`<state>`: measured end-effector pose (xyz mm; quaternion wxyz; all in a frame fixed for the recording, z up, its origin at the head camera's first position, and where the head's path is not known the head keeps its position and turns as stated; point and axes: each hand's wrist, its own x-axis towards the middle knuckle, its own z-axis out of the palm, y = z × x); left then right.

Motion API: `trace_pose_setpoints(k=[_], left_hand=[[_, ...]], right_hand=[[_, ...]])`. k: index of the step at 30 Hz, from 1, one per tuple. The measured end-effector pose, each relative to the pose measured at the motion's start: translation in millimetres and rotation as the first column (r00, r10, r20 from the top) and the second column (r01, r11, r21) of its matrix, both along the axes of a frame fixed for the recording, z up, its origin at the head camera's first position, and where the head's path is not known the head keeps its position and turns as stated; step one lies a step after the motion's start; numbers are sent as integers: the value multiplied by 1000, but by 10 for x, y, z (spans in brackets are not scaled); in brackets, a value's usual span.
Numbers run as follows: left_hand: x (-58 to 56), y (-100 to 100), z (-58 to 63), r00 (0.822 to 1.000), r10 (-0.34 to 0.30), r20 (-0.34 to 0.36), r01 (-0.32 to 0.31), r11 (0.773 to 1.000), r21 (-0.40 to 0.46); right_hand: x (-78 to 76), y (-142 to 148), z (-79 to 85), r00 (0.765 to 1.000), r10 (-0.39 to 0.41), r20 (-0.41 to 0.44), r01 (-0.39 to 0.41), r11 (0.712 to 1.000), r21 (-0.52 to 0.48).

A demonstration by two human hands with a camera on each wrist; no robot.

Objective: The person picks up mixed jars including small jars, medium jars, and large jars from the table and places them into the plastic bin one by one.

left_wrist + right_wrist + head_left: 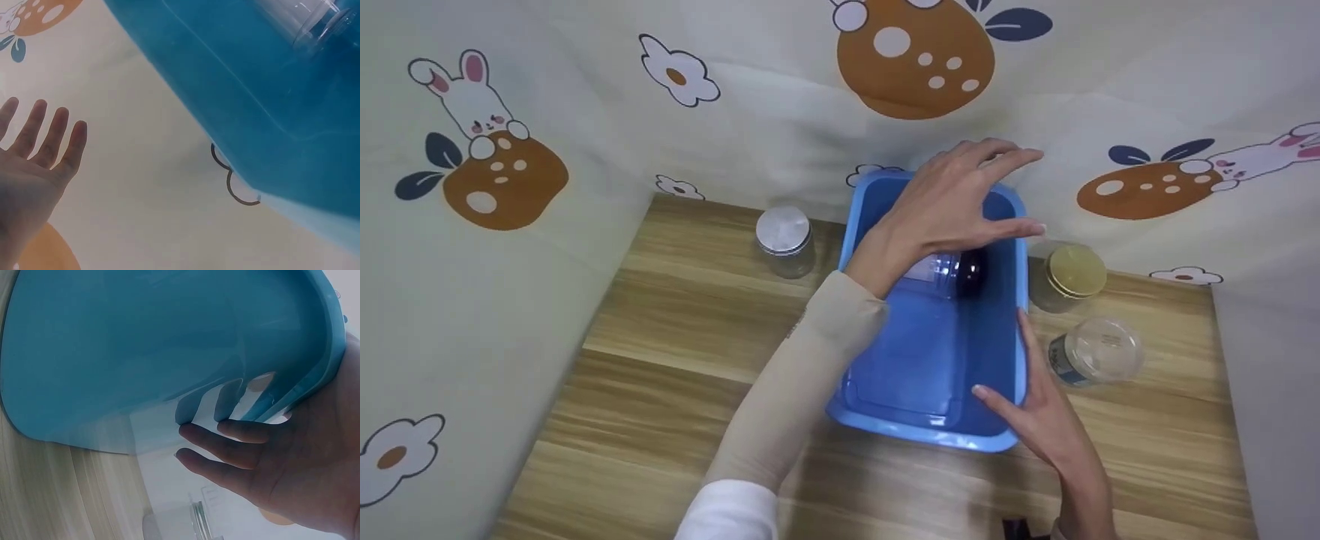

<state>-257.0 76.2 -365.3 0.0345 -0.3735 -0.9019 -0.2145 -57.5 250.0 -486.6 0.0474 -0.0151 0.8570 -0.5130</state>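
A blue plastic bin (930, 437) stands on the wooden tabletop. My left hand (949, 199) hovers over its far end, fingers and thumb spread, with nothing held. In the left wrist view the same hand (36, 169) shows straight fingers apart from the bin wall (236, 124). Beneath it, a clear jar (934, 268) with a dark, shiny end lies on its side inside the bin, partly hidden by the hand. My right hand (1039, 409) holds the bin's right side, thumb over the rim, fingers along the outer wall. The right wrist view shows those fingertips (188, 430) touching the wall.
Left of the bin stands a jar with a silvery lid (784, 231). On the right are a jar with a gold lid (1076, 271) and a clear lidded jar with a dark label (1102, 351). Patterned cloth (765, 135) walls in the wooden tabletop (675, 322).
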Motion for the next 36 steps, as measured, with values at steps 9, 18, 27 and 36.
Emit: trace_pose_setpoints(k=[9,18,27,36], left_hand=[[5,-185,69,1000,20,7,-21,1000,18],[10,-359,49,999,29,-18,-27,997,67],[27,-515,62,998,19,-52,-14,995,99],[12,-699,65,999,33,-16,-29,982,184]], right_hand=[[-1,3,19,1000,1,0,-1,1000,-13],[2,-1,18,1000,-3,10,3,1000,-16],[8,-4,20,1000,-2,8,3,1000,-16],[11,0,21,1000,0,-1,0,1000,9]])
